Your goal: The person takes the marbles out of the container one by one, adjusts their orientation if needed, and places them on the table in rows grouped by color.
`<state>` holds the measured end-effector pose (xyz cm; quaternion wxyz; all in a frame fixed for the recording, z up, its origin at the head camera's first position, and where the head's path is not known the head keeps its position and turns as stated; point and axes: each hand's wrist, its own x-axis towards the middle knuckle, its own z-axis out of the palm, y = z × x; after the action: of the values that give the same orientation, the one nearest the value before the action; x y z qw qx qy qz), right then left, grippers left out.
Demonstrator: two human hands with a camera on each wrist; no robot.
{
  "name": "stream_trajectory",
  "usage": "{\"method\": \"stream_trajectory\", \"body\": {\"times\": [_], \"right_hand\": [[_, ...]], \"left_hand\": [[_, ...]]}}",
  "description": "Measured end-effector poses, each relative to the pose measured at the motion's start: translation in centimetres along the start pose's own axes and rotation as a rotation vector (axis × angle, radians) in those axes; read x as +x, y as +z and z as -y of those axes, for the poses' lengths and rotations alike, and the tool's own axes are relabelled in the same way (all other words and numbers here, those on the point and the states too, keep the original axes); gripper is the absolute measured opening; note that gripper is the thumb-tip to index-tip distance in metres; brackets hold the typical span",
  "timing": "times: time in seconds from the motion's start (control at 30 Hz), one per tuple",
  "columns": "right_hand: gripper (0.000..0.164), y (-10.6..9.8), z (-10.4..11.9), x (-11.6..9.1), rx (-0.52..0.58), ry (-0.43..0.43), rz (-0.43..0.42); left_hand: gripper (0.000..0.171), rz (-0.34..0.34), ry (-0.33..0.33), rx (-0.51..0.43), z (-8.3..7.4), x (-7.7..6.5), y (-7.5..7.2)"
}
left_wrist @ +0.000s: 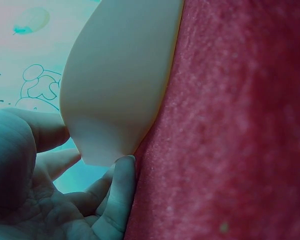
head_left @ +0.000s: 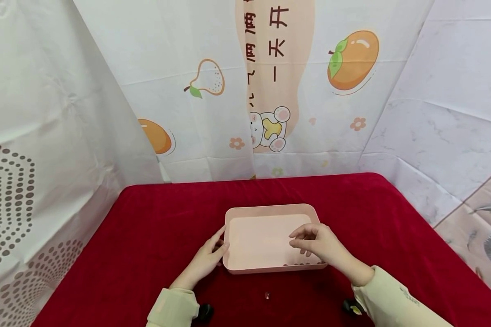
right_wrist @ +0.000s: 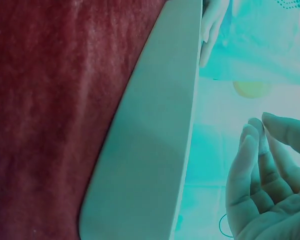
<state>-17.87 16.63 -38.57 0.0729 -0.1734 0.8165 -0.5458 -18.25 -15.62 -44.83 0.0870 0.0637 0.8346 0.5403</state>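
Note:
A shallow pink tray (head_left: 266, 212) with rounded corners stands on the red cloth. At its left end my left hand (head_left: 207, 260) grips the wall, thumb at the rim. In the left wrist view the fingers (left_wrist: 122, 182) reach round the tray's end down to its base. Over the right part of the tray hovers my right hand (head_left: 317, 241), its thumb and fingertips bent close together with nothing visible between them. Several small dark pieces (head_left: 304, 264) show inside along the front wall, partly hidden by it. A tiny shiny bead-like piece (head_left: 267, 295) lies in front of the tray.
The red cloth (head_left: 167, 222) covers the whole table. White printed curtains (head_left: 180, 41) hang behind it and along both sides. Dark objects show beside the left cuff (head_left: 204, 312) and the right cuff (head_left: 352, 306).

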Motion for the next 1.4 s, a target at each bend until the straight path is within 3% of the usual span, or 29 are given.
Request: {"method": "stream_trajectory", "body": {"times": [0.43, 0.8, 0.97, 1.4], "right_hand": [[0.02, 1.6, -1.9, 1.5, -0.087, 0.039, 0.195], [0.011, 2.5, -2.4, 2.3, -0.235, 0.032, 0.243], [0.008, 2.6, -2.4, 2.5, -0.266, 0.044, 0.26], [0.003, 2.4, -2.4, 2.6, -0.271, 0.051, 0.304]], "left_hand": [[0.059, -0.005, -0.013, 0.005, 0.3, -0.1, 0.0], [0.058, -0.011, 0.001, -0.002, 0.3, -0.1, 0.1], [0.057, -0.021, -0.019, -0.001, 0.5, 0.1, 0.3], [0.059, 0.007, 0.004, 0.002, 0.2, 0.0, 0.0]]}}
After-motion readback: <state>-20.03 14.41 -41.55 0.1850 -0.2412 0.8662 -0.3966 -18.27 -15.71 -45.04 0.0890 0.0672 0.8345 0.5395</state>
